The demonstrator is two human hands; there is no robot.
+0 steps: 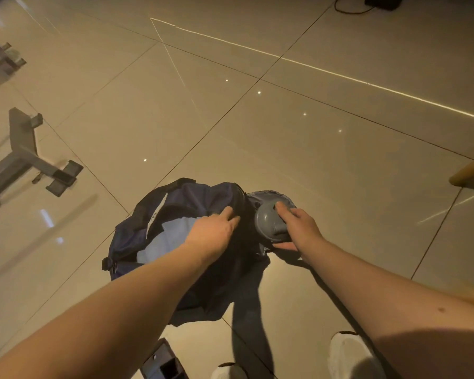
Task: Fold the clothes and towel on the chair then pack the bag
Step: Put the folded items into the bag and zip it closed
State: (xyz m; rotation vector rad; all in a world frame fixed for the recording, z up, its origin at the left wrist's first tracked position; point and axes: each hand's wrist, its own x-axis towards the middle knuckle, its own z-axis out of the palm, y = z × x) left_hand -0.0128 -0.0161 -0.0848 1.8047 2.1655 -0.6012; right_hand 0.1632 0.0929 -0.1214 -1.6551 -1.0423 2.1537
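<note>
A dark navy bag (186, 198) lies open on the tiled floor, with pale blue folded fabric (173, 231) showing inside it. My left hand (211, 231) rests on the bag's right rim, fingers stretched over the dark cloth. My right hand (298, 225) grips a grey rounded item (268, 222), perhaps a bottle lid or a shoe, at the bag's right end pocket; the thumb sits under it and the fingers over it. What the grey item is I cannot tell for sure.
Grey metal furniture feet (33, 157) stand on the floor at the left. A wooden chair leg (471, 170) shows at the right edge. My white shoes (350, 354) are at the bottom. A black cable and device (380, 1) lie far back.
</note>
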